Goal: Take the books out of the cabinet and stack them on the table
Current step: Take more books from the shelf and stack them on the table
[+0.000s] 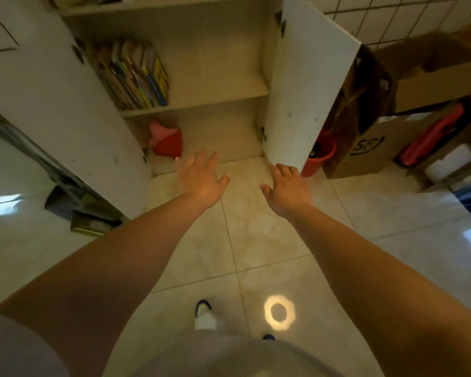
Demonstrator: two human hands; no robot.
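1. The books (132, 74) show yellow, blue and orange spines.
2. The cabinet (218, 63) is cream inside, with white doors (307, 85).
3. A red and pink toy (165, 140).
4. An orange-red bucket (317, 160).
5. Brown cardboard box (365, 151), black logo.

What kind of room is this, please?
Probably a home storage or utility corner: an open white cabinet with books, cardboard boxes and a red bucket on a tiled floor.

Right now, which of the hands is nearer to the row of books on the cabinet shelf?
Left. The left hand is open, below and slightly right of the books, in front of the lower compartment. The right hand is farther right, by the open door's bottom corner.
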